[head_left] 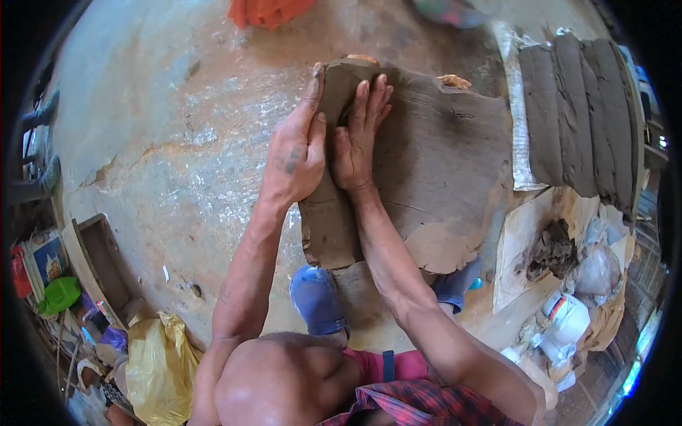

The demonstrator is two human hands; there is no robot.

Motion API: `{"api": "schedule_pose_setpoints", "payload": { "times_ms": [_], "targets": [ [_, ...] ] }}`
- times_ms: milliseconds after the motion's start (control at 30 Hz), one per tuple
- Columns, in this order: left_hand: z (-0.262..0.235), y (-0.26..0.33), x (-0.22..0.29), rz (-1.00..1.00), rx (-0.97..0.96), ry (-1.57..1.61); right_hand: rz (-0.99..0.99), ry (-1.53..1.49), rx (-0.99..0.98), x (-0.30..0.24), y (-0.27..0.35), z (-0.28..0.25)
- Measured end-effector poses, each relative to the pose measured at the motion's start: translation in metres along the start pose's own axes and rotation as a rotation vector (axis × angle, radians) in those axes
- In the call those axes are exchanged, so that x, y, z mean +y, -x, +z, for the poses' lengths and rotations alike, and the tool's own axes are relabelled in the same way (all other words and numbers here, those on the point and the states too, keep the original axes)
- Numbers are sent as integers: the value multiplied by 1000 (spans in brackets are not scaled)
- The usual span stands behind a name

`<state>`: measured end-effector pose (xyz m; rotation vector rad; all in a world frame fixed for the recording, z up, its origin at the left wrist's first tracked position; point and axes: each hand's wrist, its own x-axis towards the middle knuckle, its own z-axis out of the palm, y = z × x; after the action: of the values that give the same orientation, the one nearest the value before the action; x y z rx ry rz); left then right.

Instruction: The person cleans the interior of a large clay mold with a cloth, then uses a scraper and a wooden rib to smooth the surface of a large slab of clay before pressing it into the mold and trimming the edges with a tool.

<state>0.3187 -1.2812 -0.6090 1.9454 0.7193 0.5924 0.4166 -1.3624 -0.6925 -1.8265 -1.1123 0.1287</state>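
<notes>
A wide slab of dark grey clay (440, 163) lies on the floor in front of me. Along its left side runs a long, thick clay strip (330, 227), set between my two hands. My left hand (295, 153) rests against the strip's outer left edge, its fingers stretched forward along the side and its thumb near the top. On the strip's right side, my right hand (361, 138) presses with straight fingers and the palm's edge. Whether the strip is folded up from the slab or separate, I cannot tell.
Several thick clay strips (575, 113) lie side by side on a white sheet at the right. Below them are a dark clay lump (554, 248) and a white container (566, 318). A wooden tray (106, 263) and yellow bag (162, 373) sit at the left. Orange cloth (268, 11) lies ahead.
</notes>
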Motion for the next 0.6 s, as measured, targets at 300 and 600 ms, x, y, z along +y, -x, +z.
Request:
{"api": "schedule_pose_setpoints", "payload": {
  "times_ms": [300, 600],
  "targets": [
    [-2, 0, -2, 0, 10, -43, 56, -309, -82, -32, 39, -41],
    [-12, -21, -17, 129, -30, 77, -16, -354, 82, -85, 72, -96]
  ]
}}
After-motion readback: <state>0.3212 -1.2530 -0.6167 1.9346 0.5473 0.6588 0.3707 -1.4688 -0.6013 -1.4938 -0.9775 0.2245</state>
